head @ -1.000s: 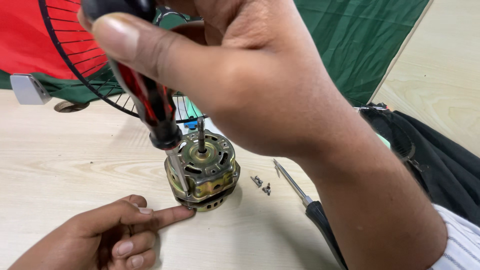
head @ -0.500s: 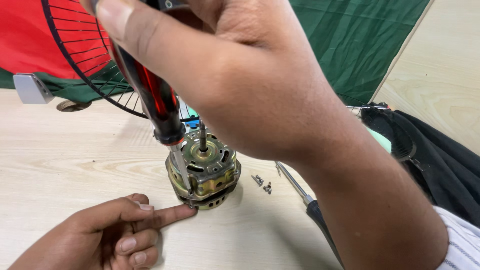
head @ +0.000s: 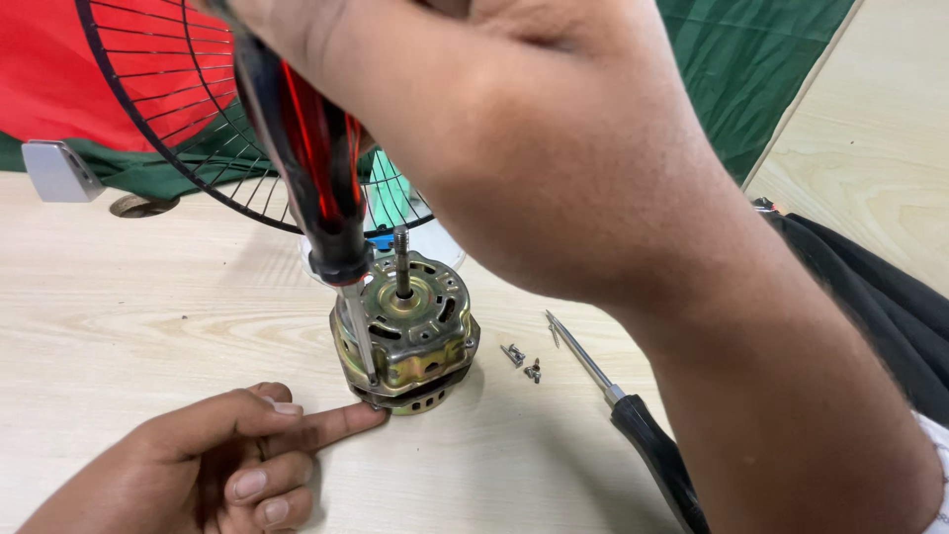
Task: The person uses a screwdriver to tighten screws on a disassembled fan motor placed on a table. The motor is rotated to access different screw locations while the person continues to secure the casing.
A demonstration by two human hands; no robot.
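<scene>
Motor (head: 405, 331): centre frame, upright on table (head: 119, 316).
Right hand (head: 514, 129): clenched on screwdriver (head: 311, 168), tip at motor's lower left rim.
Left hand (head: 213, 460): mostly curled, forefinger bracing the base.
Tip: keep shaft vertical, press firmly.

Bright, even indoor light, soft and without harsh glare.

Short soft shadows under the fan motor (head: 403, 331) and left hand (head: 213, 460) on the pale table (head: 129, 307); right hand (head: 524, 129) very near the lens, slightly soft (filling much of the top); mild gleam on the red screwdriver (head: 314, 168) handle.
</scene>
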